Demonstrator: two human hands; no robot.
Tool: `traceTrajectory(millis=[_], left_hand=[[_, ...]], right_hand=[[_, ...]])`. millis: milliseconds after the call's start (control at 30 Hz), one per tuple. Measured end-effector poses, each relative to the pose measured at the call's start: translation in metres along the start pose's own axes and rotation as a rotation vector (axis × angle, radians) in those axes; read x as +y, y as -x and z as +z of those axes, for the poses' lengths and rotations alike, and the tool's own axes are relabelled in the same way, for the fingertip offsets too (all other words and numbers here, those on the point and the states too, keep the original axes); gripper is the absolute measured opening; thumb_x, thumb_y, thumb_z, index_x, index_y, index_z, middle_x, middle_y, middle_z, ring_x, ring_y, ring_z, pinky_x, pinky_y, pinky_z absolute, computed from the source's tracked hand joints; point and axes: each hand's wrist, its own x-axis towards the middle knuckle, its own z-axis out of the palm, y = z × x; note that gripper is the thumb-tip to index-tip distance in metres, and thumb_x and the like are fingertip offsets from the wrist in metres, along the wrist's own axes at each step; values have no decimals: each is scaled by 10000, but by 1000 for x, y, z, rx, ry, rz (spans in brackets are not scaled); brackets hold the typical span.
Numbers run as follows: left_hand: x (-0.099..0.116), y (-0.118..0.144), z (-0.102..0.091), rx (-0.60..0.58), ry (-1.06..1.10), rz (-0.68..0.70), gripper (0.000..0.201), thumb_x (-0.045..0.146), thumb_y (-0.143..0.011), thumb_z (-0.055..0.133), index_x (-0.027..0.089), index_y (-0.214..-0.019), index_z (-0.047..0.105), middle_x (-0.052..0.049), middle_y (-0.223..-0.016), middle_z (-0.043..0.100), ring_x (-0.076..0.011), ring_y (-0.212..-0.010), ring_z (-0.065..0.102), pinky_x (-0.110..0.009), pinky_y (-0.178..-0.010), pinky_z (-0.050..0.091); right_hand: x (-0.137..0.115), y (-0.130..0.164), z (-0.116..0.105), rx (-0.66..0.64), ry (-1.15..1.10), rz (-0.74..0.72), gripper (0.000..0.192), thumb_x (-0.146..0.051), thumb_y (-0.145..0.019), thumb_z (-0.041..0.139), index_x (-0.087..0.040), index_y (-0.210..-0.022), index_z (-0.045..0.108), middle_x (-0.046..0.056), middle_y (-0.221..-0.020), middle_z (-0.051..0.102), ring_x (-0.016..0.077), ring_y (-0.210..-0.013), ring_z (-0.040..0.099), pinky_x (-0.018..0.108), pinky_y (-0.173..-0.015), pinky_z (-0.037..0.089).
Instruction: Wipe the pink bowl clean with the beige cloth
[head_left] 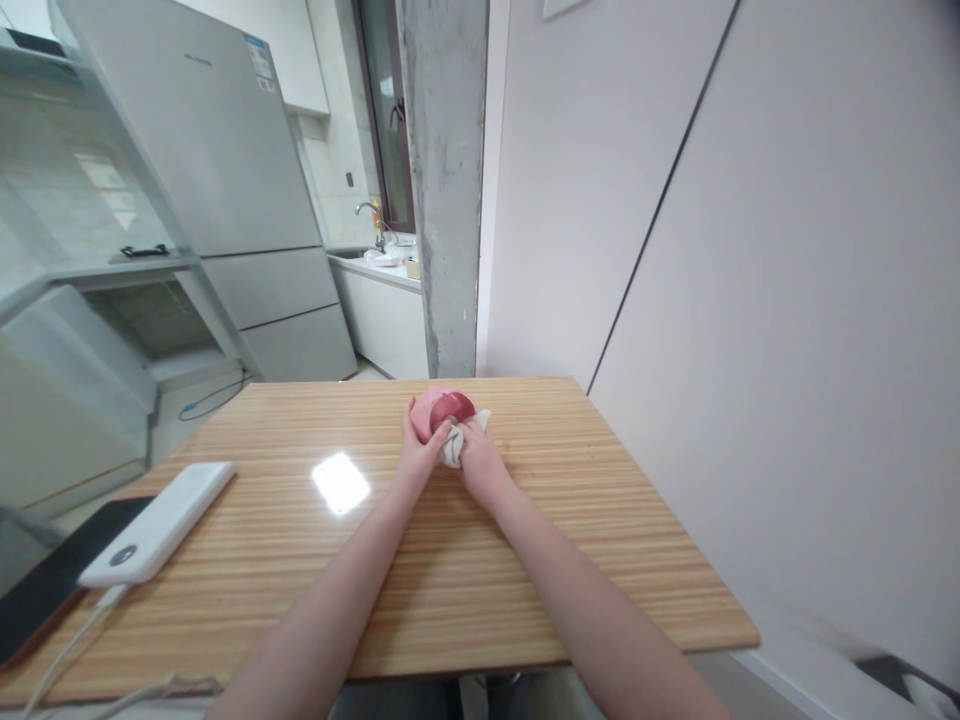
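Over the far middle of the wooden table (592,570), both my arms stretch forward to a pink bowl-like vessel (427,410). It is tilted, so its darker inside partly shows. My left hand (421,447) is wrapped round its left and near side, thumb toward the rim. A crumpled white cloth (452,450) is bunched in my right hand (480,458), pressed against the vessel's near right side at the rim. One corner of the cloth sticks out past my right fingers. Part of the vessel's underside is hidden by my hands.
At the table's left lie a white power bank (161,525) with a cable (71,645) and a dark flat phone-like object (56,565). A pale wall (750,330) rises along the right. Behind stand a grey pillar (448,200), a fridge (202,140) and a sink counter (382,315).
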Motion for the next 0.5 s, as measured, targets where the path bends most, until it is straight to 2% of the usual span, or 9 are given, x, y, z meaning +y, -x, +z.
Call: traceTrajectory(millis=[100, 167, 267, 367, 433, 500], left_hand=[[2, -2, -4, 13, -62, 39, 655, 372, -754, 702, 173, -1323, 447, -129, -1254, 599, -234, -1178, 580, -365, -1024, 448], [6, -7, -14, -17, -126, 80, 584, 348, -740, 710, 186, -1265, 514, -108, -1236, 609, -238, -1177, 578, -363, -1018, 455], [9, -10, -17, -68, -119, 42, 717, 347, -716, 737, 202, -1357, 451, -114, -1224, 613, -239, -1082, 629, -355, -905, 529], [4, -3, -4, -11, 20, -13, 905, 370, -705, 755, 209, -1458, 280, -144, -1243, 599, -227, -1015, 657, -338, -831, 557], [0, 0, 4, 40, 71, -16, 867, 386, -712, 747, 197, -1431, 302, -156, -1278, 578, -230, -1070, 637, -345, -885, 537], [-1, -1, 2, 42, 35, 12, 721, 410, -743, 709, 174, -1350, 399, -156, -1251, 592, -241, -1104, 619, -380, -942, 508]], right_hand=[[-1, 0, -3, -32, -12, -40, 310, -80, -843, 567, -121, -1145, 624, 122, -1103, 612, 216, -1031, 513, 336, -912, 435], [-1, 0, -7, -68, 33, -84, 234, -105, -863, 565, -162, -1070, 657, 105, -1107, 613, 220, -1050, 507, 344, -893, 428], [0, -1, -10, -87, 98, -117, 191, -138, -911, 521, -190, -996, 685, 99, -1105, 624, 234, -1084, 497, 368, -870, 415], [1, 0, -5, -23, 93, -60, 240, -137, -930, 485, -170, -1085, 665, 123, -1120, 628, 237, -1105, 491, 380, -893, 407], [0, 1, -2, 20, 68, -10, 294, -123, -927, 478, -148, -1182, 621, 137, -1140, 621, 231, -1095, 497, 380, -919, 404], [-1, 1, -3, 10, 53, 3, 314, -113, -905, 506, -137, -1202, 606, 137, -1144, 616, 225, -1077, 505, 365, -918, 409]])
